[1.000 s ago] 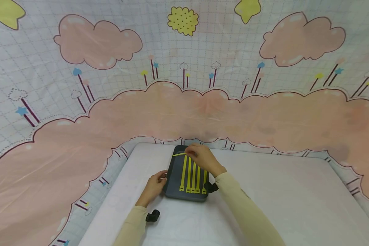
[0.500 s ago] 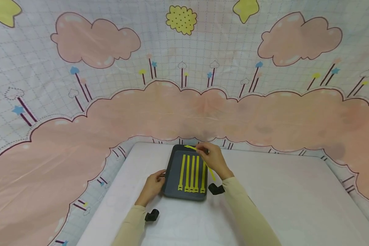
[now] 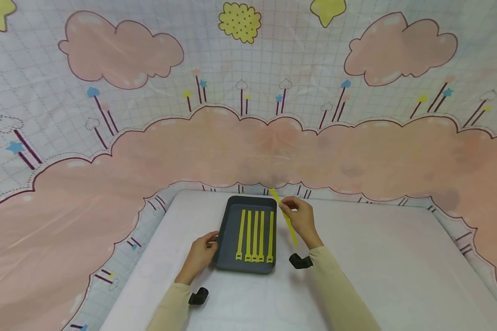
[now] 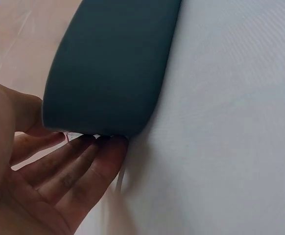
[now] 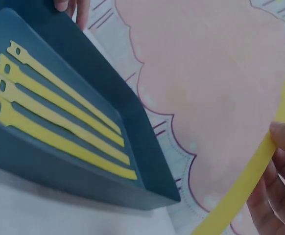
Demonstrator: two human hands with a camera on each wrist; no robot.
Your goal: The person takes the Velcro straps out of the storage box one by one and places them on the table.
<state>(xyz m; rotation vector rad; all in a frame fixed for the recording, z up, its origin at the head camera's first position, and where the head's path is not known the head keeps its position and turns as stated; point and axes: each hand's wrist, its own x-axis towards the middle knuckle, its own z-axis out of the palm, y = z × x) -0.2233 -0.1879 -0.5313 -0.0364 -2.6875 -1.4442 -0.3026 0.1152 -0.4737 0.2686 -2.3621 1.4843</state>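
Observation:
In the head view a dark grey-blue tray point(image 3: 245, 267) lies on the white table, with several yellow cable ties point(image 3: 255, 236) side by side in it, slotted heads toward the person. My left hand point(image 3: 199, 257) holds the tray's left side; in the left wrist view its fingers point(image 4: 91, 171) lie against the outer wall, thumb at the rim. Just right of the tray, raised, my right hand point(image 3: 301, 218) pinches another yellow cable tie point(image 3: 289, 224) between thumb and fingers. The right wrist view shows that cable tie point(image 5: 245, 188) slanting, its slotted head upward.
The white table point(image 3: 377, 262) extends to the right of the tray. Behind it hangs a cloth point(image 3: 248, 151) printed with pink clouds and stars. A small black camera sits at the left wrist point(image 3: 199, 296) and another at the right wrist point(image 3: 300, 261).
My right hand has moved right, from over the tray's far end to beside its right edge, carrying the pinched cable tie. My left hand stays at the tray's left side.

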